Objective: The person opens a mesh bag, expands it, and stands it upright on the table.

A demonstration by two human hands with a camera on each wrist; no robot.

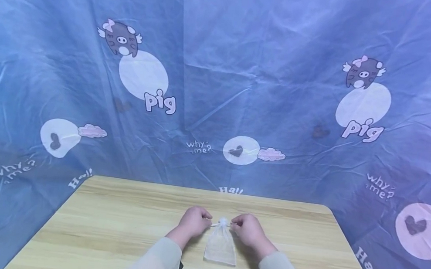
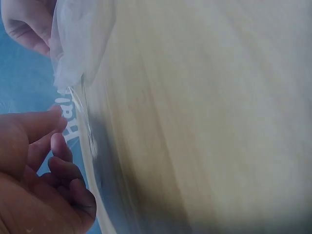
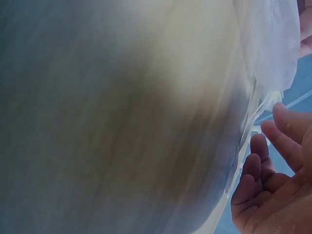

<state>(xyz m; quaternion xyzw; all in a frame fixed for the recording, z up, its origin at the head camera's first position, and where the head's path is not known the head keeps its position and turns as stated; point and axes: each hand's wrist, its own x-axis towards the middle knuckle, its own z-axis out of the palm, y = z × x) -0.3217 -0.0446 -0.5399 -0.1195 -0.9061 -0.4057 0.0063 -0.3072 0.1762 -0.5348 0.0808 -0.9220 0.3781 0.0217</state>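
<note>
While the left hand (image 1: 195, 221) pinches the cord (image 1: 214, 225) on one side with thumb and fingertips, I see the right hand (image 1: 248, 229) pinching it on the other. The bag (image 1: 221, 247), whitish and sheer, is between the two hands, its gathered neck toward the far edge of the worktop (image 1: 132, 213) and its straight bottom toward the person. I cannot tell whether the neck touches the wood.

For moving, I have a broad stretch of worktop from the left hand to the left edge, and a similar one off the right hand. Ahead, the far edge is nearer, with rounded corners and the cloth (image 1: 222, 65) rising behind it; the near edge is out of my view. Between the hands there is little room, mostly taken up by the bag's neck.

I can read only the cloth's print: "pig" twice, beneath dark cartoon pigs (image 1: 122, 39), "why me?" three times, and "Ha!!" at the left, centre and right. The worktop's far edge meets the bottom of the centre one. Part of a "Ha" also shows behind the fingers in the left wrist view.
</note>
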